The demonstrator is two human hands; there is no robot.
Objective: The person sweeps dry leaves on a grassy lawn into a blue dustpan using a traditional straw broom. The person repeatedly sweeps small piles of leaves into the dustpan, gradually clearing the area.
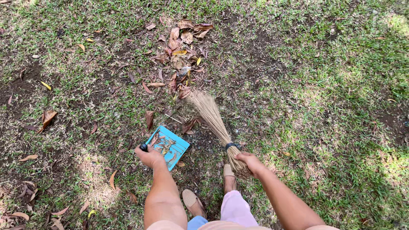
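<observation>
- Head view shows sweeping in hand: the left hand (150, 156) grips the dark handle of a blue dustpan (167, 146), tilted on the grass and already holding a few dry leaves.
- The right hand (251, 163) is closed round the bound base of a stick broom (211, 117), bristles blurred, tips at a heap of brown leaves (179, 55).
- Judged next: drawing that heap toward the dustpan's open edge.
- Open lawn (341, 106) lies right; the person's feet stand just behind.
</observation>
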